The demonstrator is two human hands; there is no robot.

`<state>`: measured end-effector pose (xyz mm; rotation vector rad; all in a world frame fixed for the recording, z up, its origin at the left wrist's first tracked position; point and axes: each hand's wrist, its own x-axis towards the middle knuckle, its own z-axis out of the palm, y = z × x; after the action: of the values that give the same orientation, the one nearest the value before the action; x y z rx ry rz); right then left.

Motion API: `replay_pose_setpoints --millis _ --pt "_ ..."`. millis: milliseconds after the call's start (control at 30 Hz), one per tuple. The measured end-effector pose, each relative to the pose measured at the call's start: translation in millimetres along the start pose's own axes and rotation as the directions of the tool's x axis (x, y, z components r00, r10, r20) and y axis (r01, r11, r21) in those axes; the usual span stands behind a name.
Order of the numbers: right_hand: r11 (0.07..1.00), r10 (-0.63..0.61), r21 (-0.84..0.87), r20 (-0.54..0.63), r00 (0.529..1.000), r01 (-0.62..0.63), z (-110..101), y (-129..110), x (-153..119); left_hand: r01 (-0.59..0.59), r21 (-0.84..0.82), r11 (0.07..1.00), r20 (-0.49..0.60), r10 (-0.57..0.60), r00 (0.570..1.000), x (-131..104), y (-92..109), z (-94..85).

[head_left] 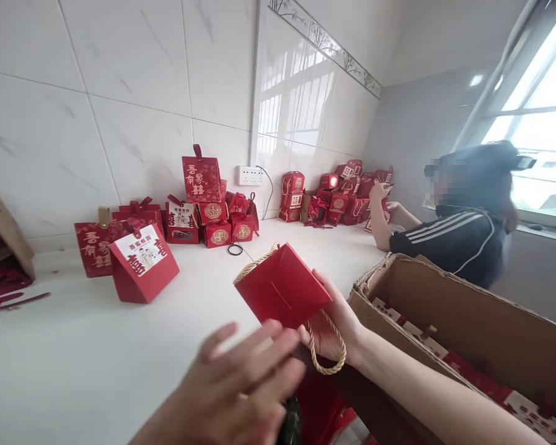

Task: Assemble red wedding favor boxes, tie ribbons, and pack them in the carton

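A red paper box with gold rope handles is held above the counter, its plain folded face turned toward the camera. My right hand grips it from the right side, and one rope loop hangs over that hand's palm. My left hand, blurred, is just below and in front of the box with its fingers spread; nothing shows in it. Whether its fingertips touch the box I cannot tell.
On the white counter stand a red box with a white label and several stacked red boxes. An open carton is at the right. Beyond it, a person handles more red boxes.
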<state>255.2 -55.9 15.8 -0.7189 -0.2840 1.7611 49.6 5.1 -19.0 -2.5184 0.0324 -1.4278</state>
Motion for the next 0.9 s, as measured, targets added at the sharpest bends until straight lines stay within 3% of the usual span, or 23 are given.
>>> replay_pose_setpoints --millis 33,67,133,200,233,267,300,333,400,433,467,533,600,633,667,800,900 --pt "1.000 0.003 0.009 0.019 1.000 -0.003 -1 4 -2 -0.041 0.031 0.999 0.116 0.037 0.993 13 10 3.1" --pt "1.000 0.000 0.018 0.032 0.999 -0.001 -3 6 -4 0.020 0.042 0.999 0.152 -0.027 0.988 24 16 5.7" --pt "0.999 -0.014 0.043 0.031 0.999 0.013 -6 10 -8 0.247 0.108 0.963 0.183 -0.263 0.947 39 16 8.6" --pt "0.997 -0.027 0.069 0.015 1.000 0.025 -9 11 -12 0.500 0.220 0.837 0.125 -0.533 0.837 44 8 8.4" --pt "0.997 -0.032 0.076 0.013 0.999 0.031 -12 11 -14 0.588 0.269 0.763 0.067 -0.624 0.779 44 4 7.8" --pt "0.997 -0.030 0.078 0.015 0.999 0.029 -15 11 -15 0.635 0.290 0.716 -0.003 -0.663 0.749 44 2 7.4" --pt "0.997 -0.027 0.076 0.021 0.999 0.025 -18 11 -16 0.629 0.288 0.722 -0.045 -0.646 0.762 43 2 7.5" --pt "0.997 -0.027 0.073 0.028 0.999 0.025 -20 11 -17 0.570 0.269 0.776 -0.048 -0.580 0.813 42 5 8.4" --pt "0.997 -0.032 0.067 0.042 0.999 0.029 -25 12 -19 0.337 0.200 0.920 0.061 -0.355 0.933 42 13 13.1" --pt "0.997 -0.036 0.067 0.043 0.998 0.033 -27 13 -19 0.246 0.165 0.955 0.142 -0.269 0.953 42 17 16.4" --pt "0.997 -0.043 0.072 0.039 0.998 0.040 -27 13 -20 0.228 0.157 0.961 0.205 -0.257 0.944 42 18 19.9" --pt "0.995 -0.048 0.084 0.018 0.999 0.047 -27 14 -23 0.399 0.234 0.887 0.224 -0.449 0.865 42 16 25.9" --pt "0.994 -0.053 0.097 -0.012 0.999 0.054 -25 14 -28 0.625 0.288 0.726 0.148 -0.678 0.720 42 8 29.6" --pt "0.993 -0.055 0.104 -0.024 0.998 0.057 -25 13 -31 0.689 0.275 0.670 0.128 -0.736 0.665 42 3 30.9" --pt "0.992 -0.055 0.111 -0.034 0.998 0.058 -26 12 -35 0.724 0.245 0.645 0.132 -0.762 0.634 41 -1 32.2" --pt "0.985 -0.076 0.149 -0.071 0.995 0.086 -37 7 -53 0.762 0.153 0.630 0.264 -0.769 0.582 30 -10 42.7" --pt "0.975 -0.123 0.171 -0.121 0.985 0.143 -48 2 -68 0.804 0.168 0.570 0.375 -0.792 0.483 13 -14 55.9"
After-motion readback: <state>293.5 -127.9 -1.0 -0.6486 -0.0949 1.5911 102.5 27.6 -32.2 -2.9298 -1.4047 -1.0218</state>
